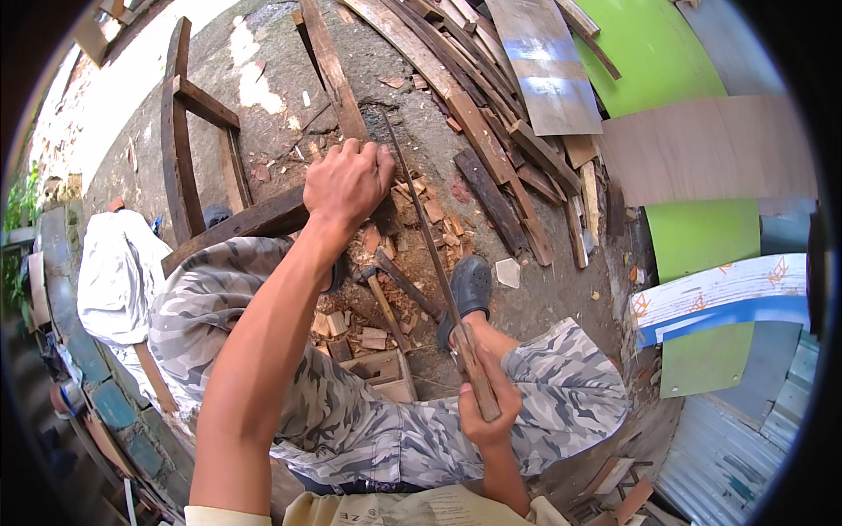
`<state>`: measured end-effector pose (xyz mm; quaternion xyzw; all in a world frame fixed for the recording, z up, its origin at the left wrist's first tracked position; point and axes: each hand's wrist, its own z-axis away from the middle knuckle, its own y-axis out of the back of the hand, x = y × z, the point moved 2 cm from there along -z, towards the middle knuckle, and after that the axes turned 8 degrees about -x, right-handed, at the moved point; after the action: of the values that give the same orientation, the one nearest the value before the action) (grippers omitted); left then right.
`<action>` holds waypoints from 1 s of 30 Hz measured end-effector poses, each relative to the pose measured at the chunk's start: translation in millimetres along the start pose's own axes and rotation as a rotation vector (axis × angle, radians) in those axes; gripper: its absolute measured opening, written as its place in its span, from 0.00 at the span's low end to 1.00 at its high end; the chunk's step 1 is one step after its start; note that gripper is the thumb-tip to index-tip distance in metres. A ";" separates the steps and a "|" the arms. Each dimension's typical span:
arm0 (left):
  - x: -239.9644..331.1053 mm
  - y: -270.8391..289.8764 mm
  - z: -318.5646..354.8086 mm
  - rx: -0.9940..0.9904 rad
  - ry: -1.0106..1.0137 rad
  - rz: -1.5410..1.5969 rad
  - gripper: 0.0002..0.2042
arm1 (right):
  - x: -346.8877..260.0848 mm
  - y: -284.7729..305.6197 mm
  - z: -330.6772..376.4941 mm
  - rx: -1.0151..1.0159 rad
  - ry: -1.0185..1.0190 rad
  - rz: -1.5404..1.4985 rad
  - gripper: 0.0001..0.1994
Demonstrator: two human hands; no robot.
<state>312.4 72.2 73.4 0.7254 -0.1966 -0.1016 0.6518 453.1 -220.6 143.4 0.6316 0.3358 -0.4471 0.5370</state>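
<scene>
My right hand (489, 410) is wrapped round the wooden handle of a machete (431, 237). Its long, thin, dark blade is seen nearly edge-on and points away from me, the tip just right of my left hand. My left hand (349, 180) is closed over the corner of a wooden frame (254, 217), where two dark timbers meet. The frame lies out to the far left, with one beam (333, 74) running away from my fist. The part under my fingers is hidden. The blade and the frame look apart, though I cannot tell for certain.
Wood chips (434, 210) litter the ground between my feet, around a wooden-handled tool (386, 307) and a small wooden box (405, 375). Long timber offcuts (491, 149) lie piled at the far right, beside green panels (702, 237). A white cloth (118, 272) hangs at the left.
</scene>
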 end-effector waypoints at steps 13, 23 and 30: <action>-6.7 -3.9 -2.4 -0.007 0.011 0.049 0.21 | 20.4 -34.0 -65.4 0.001 0.041 -0.070 0.31; -0.4 -7.3 -6.0 0.057 -0.036 0.039 0.20 | 25.3 -44.2 -126.5 -0.017 0.048 -0.017 0.31; -8.5 -5.3 -4.4 0.035 -0.024 0.033 0.20 | 13.8 -22.5 -10.8 -0.011 0.009 -0.066 0.32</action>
<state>307.3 80.1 67.8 0.7320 -0.2183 -0.0962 0.6382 440.1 -206.3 122.4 0.6194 0.3613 -0.4599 0.5237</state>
